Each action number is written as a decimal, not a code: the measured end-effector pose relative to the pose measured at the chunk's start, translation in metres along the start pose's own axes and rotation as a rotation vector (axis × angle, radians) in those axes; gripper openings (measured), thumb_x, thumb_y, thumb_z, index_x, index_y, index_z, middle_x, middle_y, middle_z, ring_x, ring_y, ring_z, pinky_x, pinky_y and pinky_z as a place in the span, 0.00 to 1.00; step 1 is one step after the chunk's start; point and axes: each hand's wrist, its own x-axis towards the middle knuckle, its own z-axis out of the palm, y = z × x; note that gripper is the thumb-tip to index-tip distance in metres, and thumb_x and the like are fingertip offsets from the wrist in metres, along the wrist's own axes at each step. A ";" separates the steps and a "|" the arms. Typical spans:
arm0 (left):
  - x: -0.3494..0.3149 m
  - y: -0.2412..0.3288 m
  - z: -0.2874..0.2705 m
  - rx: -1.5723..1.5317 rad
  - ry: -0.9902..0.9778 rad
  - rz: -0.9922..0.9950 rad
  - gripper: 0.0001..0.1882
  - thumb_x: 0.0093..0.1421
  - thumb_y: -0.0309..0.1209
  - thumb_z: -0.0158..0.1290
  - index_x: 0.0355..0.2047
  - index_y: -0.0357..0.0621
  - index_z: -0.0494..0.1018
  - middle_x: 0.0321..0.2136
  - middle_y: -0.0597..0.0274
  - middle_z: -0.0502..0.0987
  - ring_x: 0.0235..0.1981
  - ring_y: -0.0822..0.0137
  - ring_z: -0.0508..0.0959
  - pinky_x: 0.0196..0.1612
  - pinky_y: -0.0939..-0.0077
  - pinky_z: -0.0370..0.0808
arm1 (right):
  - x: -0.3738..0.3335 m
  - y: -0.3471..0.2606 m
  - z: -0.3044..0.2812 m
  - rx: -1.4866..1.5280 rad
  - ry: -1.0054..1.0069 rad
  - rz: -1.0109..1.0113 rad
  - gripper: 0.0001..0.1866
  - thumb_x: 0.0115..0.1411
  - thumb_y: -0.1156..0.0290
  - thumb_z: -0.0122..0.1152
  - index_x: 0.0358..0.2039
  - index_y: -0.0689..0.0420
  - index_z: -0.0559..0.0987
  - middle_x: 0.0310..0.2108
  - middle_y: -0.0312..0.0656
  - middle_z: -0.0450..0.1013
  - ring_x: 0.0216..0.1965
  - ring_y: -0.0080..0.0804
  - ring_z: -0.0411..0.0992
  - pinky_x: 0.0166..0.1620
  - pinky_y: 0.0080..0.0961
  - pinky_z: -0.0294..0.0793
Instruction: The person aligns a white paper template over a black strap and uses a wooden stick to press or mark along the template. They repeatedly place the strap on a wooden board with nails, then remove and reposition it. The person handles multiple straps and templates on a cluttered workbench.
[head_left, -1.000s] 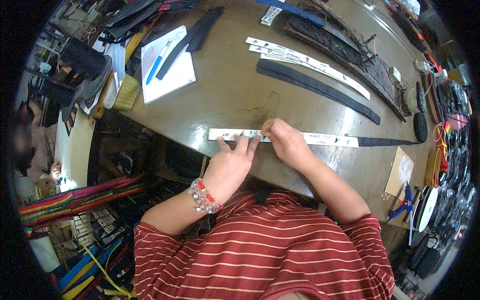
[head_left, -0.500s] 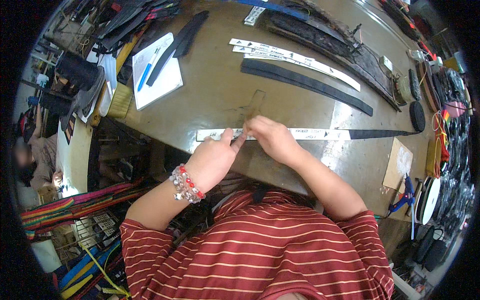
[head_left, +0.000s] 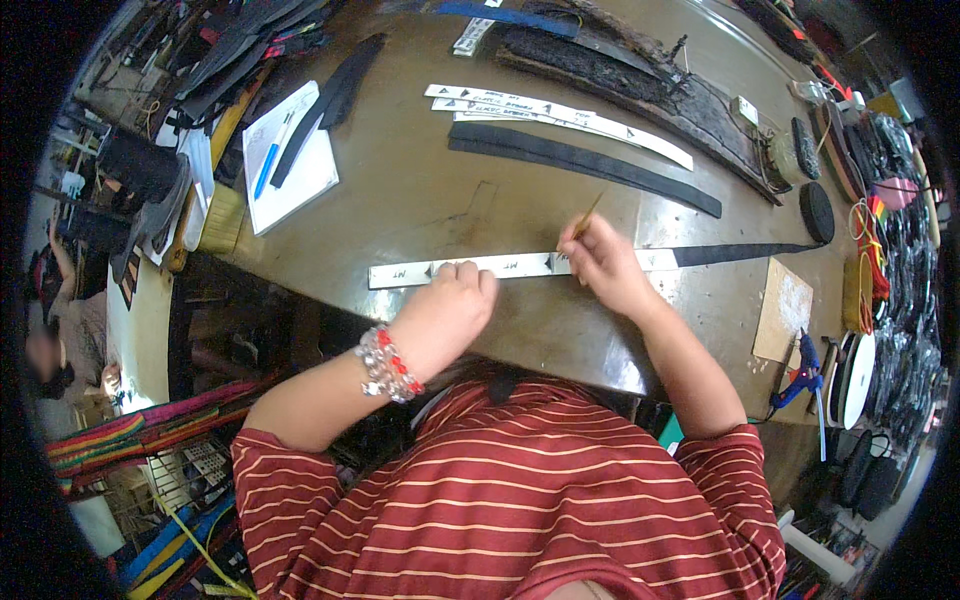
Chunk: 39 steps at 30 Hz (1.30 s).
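A long white marked strip (head_left: 398, 275) lies over a black band near the table's front edge. My left hand (head_left: 445, 305) presses on the strip with fingers bent and held together. To its right, my right hand (head_left: 612, 270) is raised a little above the strip, fingers closed round a thin brownish pencil-like stick (head_left: 592, 212), whose free end points up and away. The black band (head_left: 740, 252) runs on past the strip's right end to a black roll (head_left: 817, 212). My right hand partly covers the strip's middle.
Farther back lie white marked strips (head_left: 570, 118) and black strips (head_left: 590, 165). At left are white paper (head_left: 300, 190), a blue pen (head_left: 266, 172) and a brush (head_left: 222, 222). A blue glue gun (head_left: 800, 385) and a brown board (head_left: 783, 310) are at right. A person (head_left: 70, 335) is at far left.
My right hand has moved away from my left hand, to the right, and the stick now shows in it. My left fingers have curled in on the strip. The whole view has shifted slightly.
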 end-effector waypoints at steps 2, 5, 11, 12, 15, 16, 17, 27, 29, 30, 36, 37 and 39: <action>0.004 0.015 0.004 0.012 0.026 -0.088 0.29 0.54 0.25 0.47 0.59 0.45 0.60 0.31 0.47 0.69 0.32 0.53 0.74 0.35 0.67 0.77 | -0.007 0.007 0.006 -0.116 0.054 -0.177 0.03 0.59 0.78 0.52 0.34 0.60 0.69 0.31 0.47 0.71 0.34 0.42 0.72 0.37 0.32 0.71; 0.010 0.029 0.008 0.192 0.003 -0.118 0.37 0.55 0.25 0.47 0.65 0.61 0.51 0.30 0.47 0.67 0.31 0.50 0.75 0.29 0.70 0.78 | -0.008 0.007 0.012 -0.160 0.067 -0.217 0.04 0.57 0.79 0.53 0.33 0.60 0.69 0.31 0.49 0.71 0.35 0.47 0.72 0.37 0.33 0.70; 0.015 0.029 0.008 0.196 -0.003 -0.146 0.38 0.55 0.25 0.47 0.65 0.67 0.51 0.30 0.47 0.66 0.29 0.51 0.75 0.24 0.72 0.79 | -0.003 -0.003 0.008 -0.225 0.011 -0.258 0.03 0.56 0.79 0.52 0.32 0.60 0.69 0.30 0.49 0.69 0.36 0.50 0.71 0.38 0.36 0.70; 0.015 0.028 0.007 0.186 -0.024 -0.145 0.38 0.55 0.25 0.47 0.65 0.68 0.51 0.30 0.47 0.66 0.29 0.51 0.75 0.24 0.71 0.79 | -0.003 -0.003 0.008 -0.208 0.006 -0.224 0.04 0.56 0.79 0.52 0.32 0.60 0.69 0.30 0.49 0.69 0.36 0.50 0.71 0.38 0.36 0.70; 0.016 0.028 0.005 0.124 -0.020 -0.161 0.38 0.55 0.24 0.47 0.65 0.68 0.51 0.31 0.47 0.67 0.30 0.51 0.76 0.24 0.71 0.79 | -0.004 0.001 0.009 -0.234 0.031 -0.286 0.04 0.56 0.79 0.52 0.33 0.60 0.69 0.31 0.48 0.69 0.37 0.50 0.71 0.38 0.37 0.70; 0.016 0.028 0.005 0.126 -0.041 -0.161 0.38 0.55 0.24 0.47 0.65 0.68 0.51 0.31 0.47 0.67 0.30 0.51 0.76 0.24 0.71 0.79 | -0.004 0.002 0.010 -0.260 0.021 -0.350 0.04 0.56 0.78 0.52 0.33 0.60 0.70 0.31 0.48 0.69 0.37 0.49 0.71 0.38 0.37 0.70; 0.016 0.028 0.004 0.127 -0.048 -0.160 0.38 0.55 0.24 0.47 0.65 0.68 0.51 0.31 0.46 0.67 0.30 0.50 0.76 0.24 0.71 0.79 | -0.005 0.004 0.011 -0.268 0.025 -0.312 0.04 0.56 0.78 0.52 0.33 0.59 0.70 0.31 0.48 0.69 0.37 0.49 0.71 0.38 0.37 0.70; 0.015 0.030 0.004 0.176 -0.016 -0.172 0.39 0.55 0.24 0.46 0.65 0.69 0.48 0.31 0.46 0.67 0.28 0.51 0.76 0.23 0.70 0.79 | -0.006 0.007 0.014 -0.404 0.056 -0.340 0.07 0.56 0.74 0.51 0.36 0.55 0.70 0.34 0.43 0.70 0.37 0.46 0.72 0.36 0.37 0.73; 0.016 0.029 0.005 0.160 -0.031 -0.174 0.39 0.55 0.24 0.46 0.65 0.69 0.49 0.31 0.47 0.67 0.28 0.52 0.76 0.23 0.70 0.79 | -0.005 0.009 0.016 -0.407 0.038 -0.327 0.07 0.56 0.74 0.51 0.36 0.55 0.70 0.34 0.43 0.70 0.38 0.46 0.72 0.36 0.37 0.73; 0.016 0.029 0.005 0.146 -0.028 -0.175 0.38 0.56 0.25 0.46 0.65 0.69 0.49 0.31 0.47 0.67 0.28 0.52 0.76 0.23 0.70 0.79 | -0.005 0.009 0.016 -0.392 -0.004 -0.317 0.07 0.56 0.74 0.51 0.36 0.55 0.70 0.34 0.43 0.70 0.38 0.46 0.72 0.37 0.37 0.73; 0.017 0.031 0.006 0.192 -0.031 -0.187 0.38 0.55 0.24 0.46 0.64 0.69 0.51 0.30 0.49 0.68 0.27 0.54 0.77 0.25 0.69 0.78 | -0.003 -0.006 0.009 -0.315 0.009 -0.285 0.06 0.57 0.76 0.51 0.36 0.57 0.69 0.33 0.43 0.70 0.38 0.43 0.72 0.38 0.33 0.72; 0.017 0.031 0.004 0.184 -0.050 -0.175 0.37 0.56 0.24 0.46 0.64 0.69 0.52 0.30 0.49 0.68 0.27 0.54 0.77 0.25 0.69 0.78 | -0.003 -0.010 0.000 -0.284 -0.066 -0.227 0.05 0.57 0.76 0.51 0.35 0.57 0.69 0.32 0.43 0.70 0.37 0.41 0.73 0.38 0.32 0.72; 0.018 0.028 -0.002 0.142 -0.085 -0.149 0.37 0.56 0.24 0.46 0.64 0.69 0.52 0.30 0.49 0.68 0.27 0.55 0.77 0.26 0.69 0.78 | -0.006 -0.016 -0.027 0.099 0.197 -0.070 0.03 0.58 0.77 0.53 0.34 0.59 0.71 0.29 0.40 0.71 0.33 0.30 0.73 0.36 0.26 0.72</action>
